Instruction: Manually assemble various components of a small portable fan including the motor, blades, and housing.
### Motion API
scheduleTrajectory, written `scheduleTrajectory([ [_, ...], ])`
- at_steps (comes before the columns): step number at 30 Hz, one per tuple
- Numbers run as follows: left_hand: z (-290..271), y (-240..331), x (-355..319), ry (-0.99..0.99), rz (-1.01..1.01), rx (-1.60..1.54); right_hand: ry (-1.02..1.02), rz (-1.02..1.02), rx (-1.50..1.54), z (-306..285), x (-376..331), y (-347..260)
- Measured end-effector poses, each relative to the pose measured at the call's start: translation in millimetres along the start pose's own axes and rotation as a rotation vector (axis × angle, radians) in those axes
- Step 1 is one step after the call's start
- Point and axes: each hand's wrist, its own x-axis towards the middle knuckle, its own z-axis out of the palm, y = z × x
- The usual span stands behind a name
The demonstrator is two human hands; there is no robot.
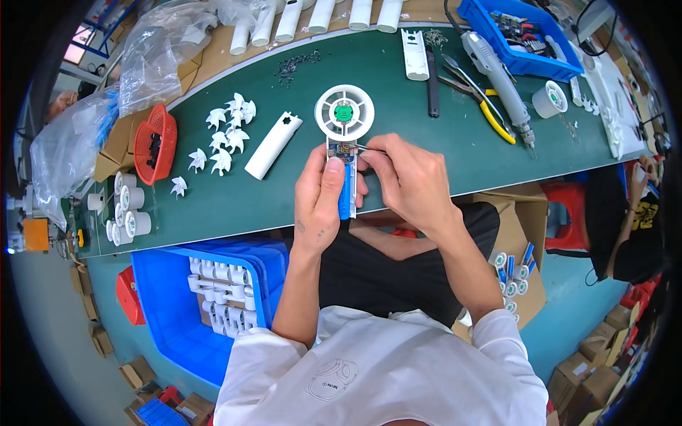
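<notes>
left hand [323,195] curls around the blue handle of a small white fan [344,135] at table centre; right hand [405,177], at its 3 o'clock, pinches thin tweezers [371,149] against it.

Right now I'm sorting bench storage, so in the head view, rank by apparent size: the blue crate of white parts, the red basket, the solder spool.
1. Blue crate, though it sits nearer the camera.
2. Red basket.
3. Solder spool.
</notes>
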Motion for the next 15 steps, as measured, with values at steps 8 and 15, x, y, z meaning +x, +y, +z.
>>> scheduleTrajectory([
  [8, 14.9, 4.7, 1.3, 0.139, -0.056, 0.102, -0.097, 0.086, 0.058, -1.0, -1.5, -1.6],
  [15, 22.8, 12.8, 7.4, 0.198, -0.120, 0.260, -0.108, 0.121, 0.001, -0.7, -4.9, -1.1],
])
